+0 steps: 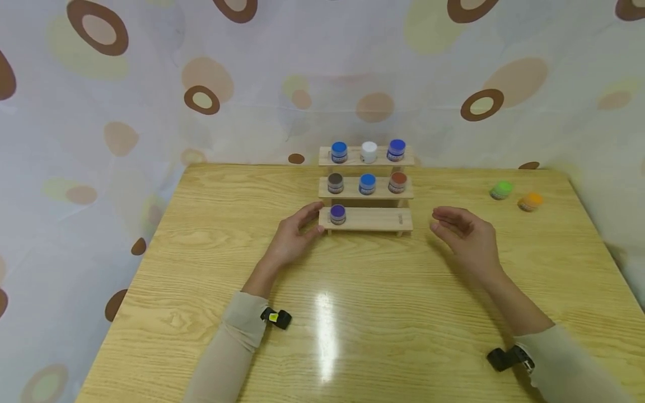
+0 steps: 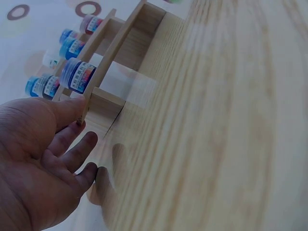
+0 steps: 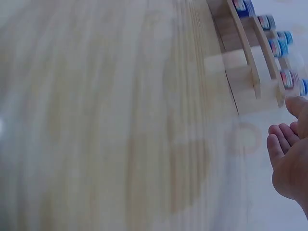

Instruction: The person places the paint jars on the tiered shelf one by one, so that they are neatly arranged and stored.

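A three-tier wooden rack stands on the table with small lidded paint jars on it. The top tier bears a blue jar, a white jar and a dark blue jar. On the middle tier are a black jar, a blue jar and a reddish-brown jar. One purple jar sits at the bottom tier's left end. My left hand holds that end between thumb and fingertips. Right of the rack, my right hand hovers apart from it, fingers loosely bent, holding nothing.
A green-lidded jar and an orange-lidded jar stand at the table's far right. Behind the wooden table hangs a patterned cloth. A glare streak crosses the tabletop's middle.
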{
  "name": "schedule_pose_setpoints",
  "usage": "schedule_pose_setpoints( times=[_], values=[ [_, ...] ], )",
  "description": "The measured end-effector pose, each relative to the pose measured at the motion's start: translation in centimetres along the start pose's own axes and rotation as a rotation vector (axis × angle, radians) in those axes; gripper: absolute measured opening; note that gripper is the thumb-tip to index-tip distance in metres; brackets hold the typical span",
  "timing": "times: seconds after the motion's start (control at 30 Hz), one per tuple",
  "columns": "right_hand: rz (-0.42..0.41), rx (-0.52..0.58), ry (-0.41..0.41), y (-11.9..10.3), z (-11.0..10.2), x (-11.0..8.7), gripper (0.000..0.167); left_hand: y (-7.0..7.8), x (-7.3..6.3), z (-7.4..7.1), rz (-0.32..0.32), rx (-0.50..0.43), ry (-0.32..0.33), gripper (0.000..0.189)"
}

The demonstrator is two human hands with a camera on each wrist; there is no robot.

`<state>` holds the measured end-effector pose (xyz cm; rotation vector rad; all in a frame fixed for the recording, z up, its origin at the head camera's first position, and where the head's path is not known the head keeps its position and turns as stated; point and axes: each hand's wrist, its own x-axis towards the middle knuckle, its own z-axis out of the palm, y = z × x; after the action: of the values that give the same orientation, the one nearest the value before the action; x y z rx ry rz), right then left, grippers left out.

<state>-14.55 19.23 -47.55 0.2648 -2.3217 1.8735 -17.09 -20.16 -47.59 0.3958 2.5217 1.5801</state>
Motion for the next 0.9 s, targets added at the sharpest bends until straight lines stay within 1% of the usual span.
schedule_pose_setpoints(
  times=[0.17,0.27,0.33,0.4,0.47,0.53,0.57,0.63,0.73,0.83,0.9],
  values=[
    [0.050,-0.046,0.093,1.2,-4.1,-0.1,0.037,-0.1,0.1,0.1,0.007,-0.004,-0.005,0.057],
    [0.109,0.002,0.145,2.1,-6.5,-0.4,0.040,-0.1,0.0,0.0,-0.001,-0.007,-0.004,0.057],
    [0.145,-0.003,0.175,2.7,-8.0,-0.7,0.041,0.0,-0.1,0.0,-0.001,-0.012,-0.004,0.057],
    [0.178,0.016,0.208,3.2,-9.5,-0.9,0.042,0.0,-0.1,-0.1,0.000,-0.012,-0.005,0.057],
    [0.226,0.031,0.242,3.7,-11.0,-1.1,0.044,0.0,0.0,-0.1,0.004,-0.003,-0.005,0.057],
    [0.282,0.024,0.277,4.0,-12.2,-1.2,0.045,0.0,0.1,0.0,0.002,0.008,-0.003,0.057],
    [0.314,0.061,0.301,4.2,-12.8,-1.2,0.047,0.0,0.1,0.0,-0.001,0.012,-0.003,0.057],
    [0.374,0.087,0.355,4.6,-13.8,-1.1,0.049,0.0,0.2,0.0,-0.008,0.016,-0.002,0.057],
    [0.413,0.008,0.416,5.1,-14.9,-0.6,0.046,0.0,0.2,0.0,-0.018,0.007,-0.003,0.057],
    [0.399,-0.107,0.459,5.6,-15.6,0.3,0.043,-0.1,0.1,0.0,-0.025,0.007,-0.002,0.057],
    [0.380,-0.160,0.473,6.0,-15.8,1.1,0.045,-0.2,0.1,0.0,-0.025,0.010,-0.005,0.057]
  ],
)
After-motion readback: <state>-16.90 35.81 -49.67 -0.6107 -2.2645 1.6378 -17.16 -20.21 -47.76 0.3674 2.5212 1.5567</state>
